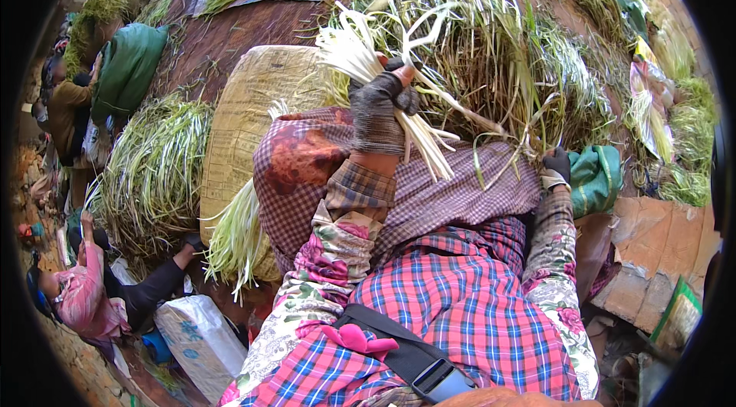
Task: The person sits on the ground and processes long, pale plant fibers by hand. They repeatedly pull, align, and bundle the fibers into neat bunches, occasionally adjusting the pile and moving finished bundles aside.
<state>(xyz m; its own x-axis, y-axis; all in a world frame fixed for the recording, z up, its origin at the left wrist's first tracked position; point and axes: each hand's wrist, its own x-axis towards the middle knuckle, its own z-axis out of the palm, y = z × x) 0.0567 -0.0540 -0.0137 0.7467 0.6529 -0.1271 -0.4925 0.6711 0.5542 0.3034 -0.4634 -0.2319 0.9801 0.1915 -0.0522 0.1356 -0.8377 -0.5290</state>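
My left hand, in a dark fingerless glove, is closed around a bundle of white plant stalks. The stalks stick out above and below the fist, over a checked cloth on my lap. One bent stalk trails from the fist toward the right. Lower right, my right hand has a dark glove and is beside a green woven bag. Loose strands lie near its fingers, but whether it grips any is not clear. A large heap of long green-white stalks lies just beyond both hands.
A yellow printed sack stands at left with pale stalks hanging over it. Another heap lies beyond it. A person in pink sits at far left. Flattened cardboard lies at right, a white package at lower left.
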